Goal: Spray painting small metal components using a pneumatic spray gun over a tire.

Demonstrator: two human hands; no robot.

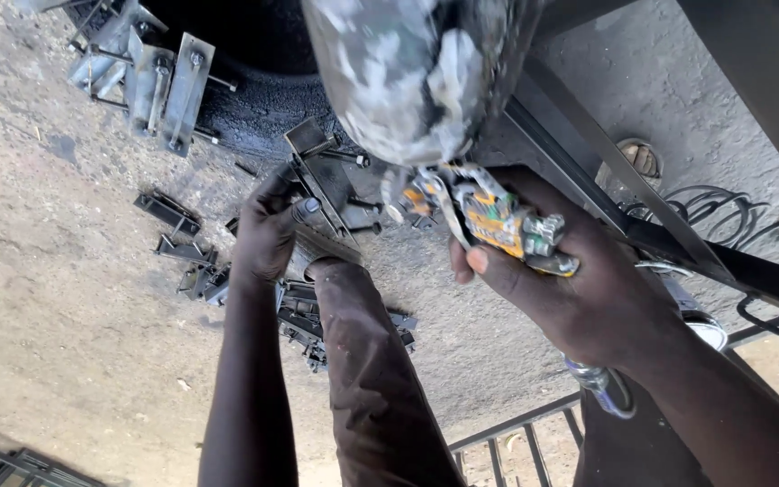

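orange-handled tool point(495, 219), perhaps pliers, in right hand point(579, 280); left hand point(268, 230) grips bracket point(317, 176)

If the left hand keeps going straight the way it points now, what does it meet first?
Probably the upright metal bracket with bolts through it: the left hand, gripping a grey handle, sits right against it. Depth is hard to judge, so contact is uncertain.

Bare forearms, bare hands point(268, 236), no sleeves
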